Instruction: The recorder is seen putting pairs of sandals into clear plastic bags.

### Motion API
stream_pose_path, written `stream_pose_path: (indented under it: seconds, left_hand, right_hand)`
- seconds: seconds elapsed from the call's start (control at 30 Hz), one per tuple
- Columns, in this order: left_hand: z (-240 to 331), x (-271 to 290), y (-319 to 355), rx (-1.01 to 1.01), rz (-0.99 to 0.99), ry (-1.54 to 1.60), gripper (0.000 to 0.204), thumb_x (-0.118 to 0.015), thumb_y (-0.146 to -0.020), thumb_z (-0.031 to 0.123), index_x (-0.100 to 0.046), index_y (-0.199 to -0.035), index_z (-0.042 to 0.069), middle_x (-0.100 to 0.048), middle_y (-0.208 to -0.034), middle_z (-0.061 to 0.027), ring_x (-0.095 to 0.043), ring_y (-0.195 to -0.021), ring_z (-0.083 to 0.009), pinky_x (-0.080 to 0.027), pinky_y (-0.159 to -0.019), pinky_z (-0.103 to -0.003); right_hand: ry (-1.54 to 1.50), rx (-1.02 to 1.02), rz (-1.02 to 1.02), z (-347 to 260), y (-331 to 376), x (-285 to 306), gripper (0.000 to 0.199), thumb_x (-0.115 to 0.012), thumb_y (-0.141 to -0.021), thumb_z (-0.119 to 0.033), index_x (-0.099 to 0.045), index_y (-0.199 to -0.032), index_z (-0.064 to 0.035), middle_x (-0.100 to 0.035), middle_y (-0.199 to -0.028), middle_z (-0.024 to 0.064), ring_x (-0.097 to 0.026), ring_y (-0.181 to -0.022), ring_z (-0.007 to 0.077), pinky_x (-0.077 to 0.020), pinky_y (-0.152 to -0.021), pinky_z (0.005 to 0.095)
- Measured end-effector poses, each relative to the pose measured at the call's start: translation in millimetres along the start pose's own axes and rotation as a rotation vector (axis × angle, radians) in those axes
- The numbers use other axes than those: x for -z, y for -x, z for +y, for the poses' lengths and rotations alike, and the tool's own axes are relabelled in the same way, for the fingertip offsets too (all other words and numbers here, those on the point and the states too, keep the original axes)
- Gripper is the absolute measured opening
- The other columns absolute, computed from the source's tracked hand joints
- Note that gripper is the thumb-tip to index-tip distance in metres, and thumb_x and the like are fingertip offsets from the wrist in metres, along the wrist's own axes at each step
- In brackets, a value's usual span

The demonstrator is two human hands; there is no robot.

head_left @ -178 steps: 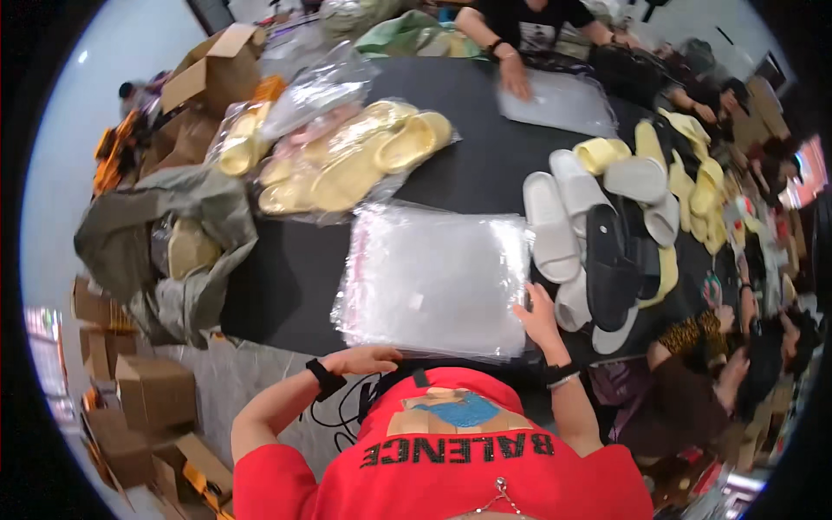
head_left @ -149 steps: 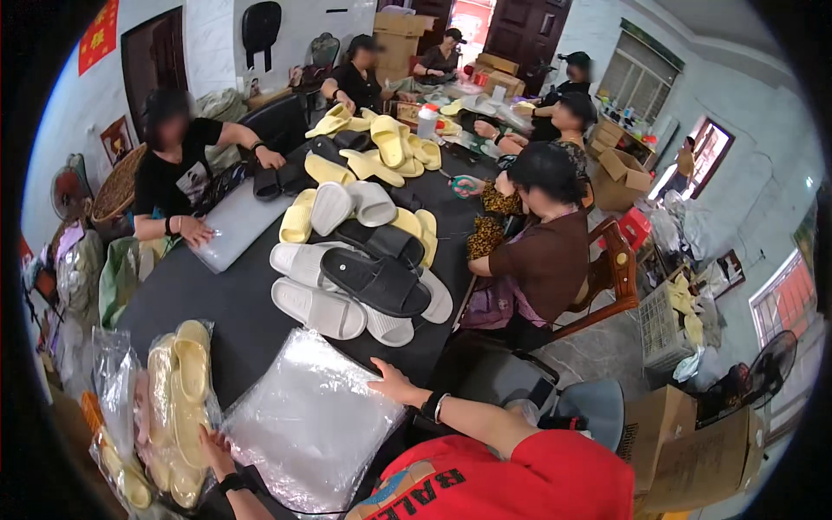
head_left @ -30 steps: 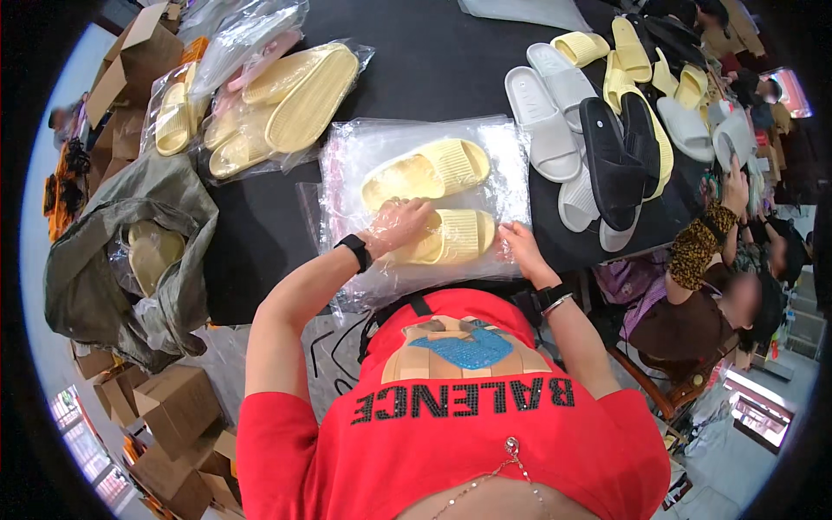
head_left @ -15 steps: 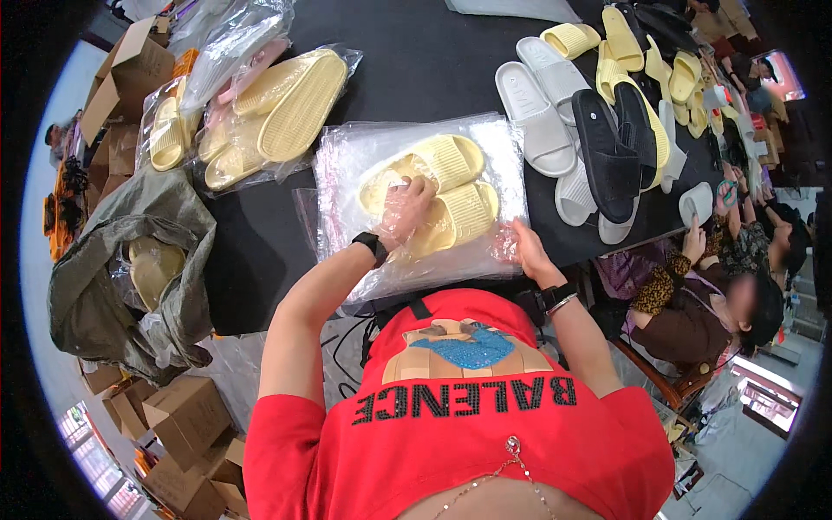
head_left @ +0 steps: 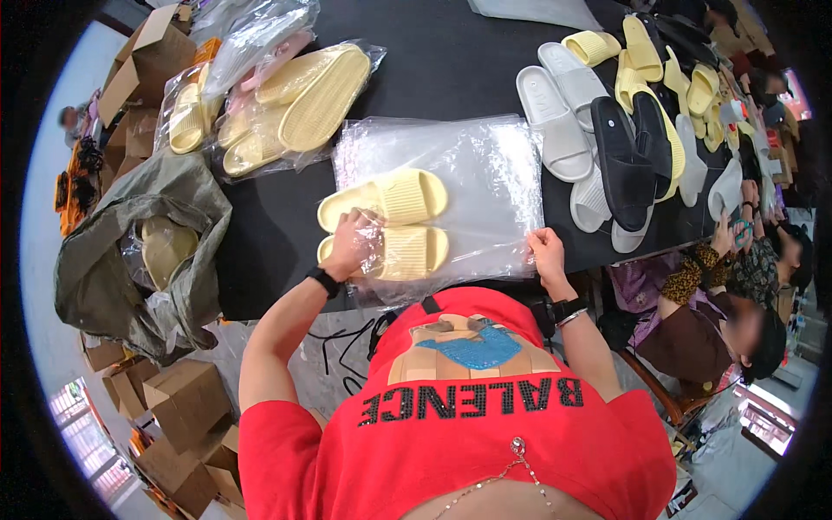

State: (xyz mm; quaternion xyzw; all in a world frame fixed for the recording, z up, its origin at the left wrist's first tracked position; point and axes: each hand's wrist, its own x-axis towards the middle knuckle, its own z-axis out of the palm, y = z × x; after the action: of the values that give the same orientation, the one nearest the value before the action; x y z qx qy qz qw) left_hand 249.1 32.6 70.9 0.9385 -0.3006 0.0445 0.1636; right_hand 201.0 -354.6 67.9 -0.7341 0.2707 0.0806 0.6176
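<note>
A pair of pale yellow slide sandals (head_left: 414,198) lies side by side, toes to the right, on the left part of a stack of clear plastic bags (head_left: 490,191). My left hand (head_left: 357,243) is closed over the inner edges of both sandals, near their heels. Glossy film shows around its fingers; whether the sandals lie inside a bag or on top, I cannot tell. At the stack's lower right corner, my right hand (head_left: 546,254) pinches the edge of a clear bag between thumb and fingers.
Bagged yellow sandals (head_left: 325,97) lie on the black table (head_left: 425,69) at far left. Grey sandals (head_left: 555,126) and black sandals (head_left: 624,165) are heaped at right. A grey-green sack (head_left: 195,199) holds a bagged pair on the left. Another person (head_left: 711,321) sits at right.
The yellow sandals and my left hand have moved left over the plastic. My right hand has shifted from beside the sandals to the bag's right corner, where its fingers are now pinched.
</note>
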Motion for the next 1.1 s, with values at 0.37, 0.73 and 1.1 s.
stream_pose_path:
  seconds: [0.37, 0.73, 1.1]
  left_hand:
    - [-89.4, 92.4, 141.2, 0.561, 0.295, -0.086, 0.021, -0.054, -0.073, 0.005, -0.056, -0.094, 0.002, -0.052, -0.085, -0.0162, -0.049, -0.087, -0.036, -0.04, -0.074, -0.041]
    - [-5.0, 186.6, -3.7, 0.501, 0.653, 0.354, 0.025, -0.054, -0.08, 0.002, -0.054, -0.104, -0.002, -0.055, -0.097, -0.0132, -0.054, -0.092, -0.0241, -0.04, -0.079, -0.028]
    - [118.7, 26.6, -146.2, 0.19, 0.055, 0.264, 0.013, -0.052, -0.076, 0.012, -0.052, -0.084, 0.001, -0.054, -0.084, -0.0158, -0.053, -0.083, -0.0333, -0.044, -0.072, -0.043]
  right_hand:
    - [-0.147, -0.404, -0.312, -26.4, -8.1, 19.9, 0.035, -0.049, -0.088, -0.038, -0.056, -0.099, -0.006, -0.062, -0.08, 0.0047, -0.057, -0.065, 0.01, -0.0418, -0.05, 0.0231]
    - [-0.234, 0.105, -0.053, -23.1, -24.7, -14.4, 0.017, -0.049, -0.092, -0.023, -0.051, -0.093, -0.0063, -0.047, -0.065, -0.0015, -0.042, -0.051, 0.0048, -0.0332, -0.042, 0.0185]
    - [-0.073, -0.021, -0.328, 9.3, -1.4, 2.0, 0.053, -0.059, -0.078, -0.003, -0.033, -0.124, -0.0032, -0.058, -0.08, 0.0088, -0.052, -0.062, 0.0114, -0.0418, -0.053, 0.0242]
